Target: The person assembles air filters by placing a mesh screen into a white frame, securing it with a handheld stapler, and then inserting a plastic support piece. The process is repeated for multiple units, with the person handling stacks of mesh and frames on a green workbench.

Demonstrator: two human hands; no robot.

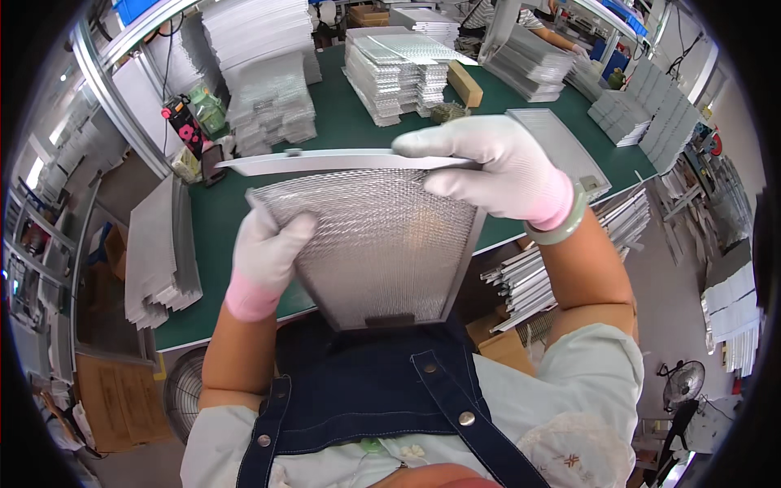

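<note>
A silver metal mesh filter panel [382, 244] stands tilted up in front of my apron, with thin metal framing along its sides and lower edge. My left hand [264, 256], in a white glove with a pink cuff, is closed on its upper left corner, thumb on the mesh. Across the top runs a long pale metal frame strip [325, 163], apart from the mesh at the left. My right hand [508, 167], gloved alike, pinches the right end of that strip between thumb and fingers. Its thumb lies close over the panel's upper right corner; whether it touches the mesh is unclear.
Stacks of mesh sheets [390, 77] stand on the green table [325, 106], with a wooden block [464, 84] beside them. A framed panel [561, 150] lies to the right. Metal strips [537, 281] are bundled below the table edge. A phone [213, 165] and bottles sit at left.
</note>
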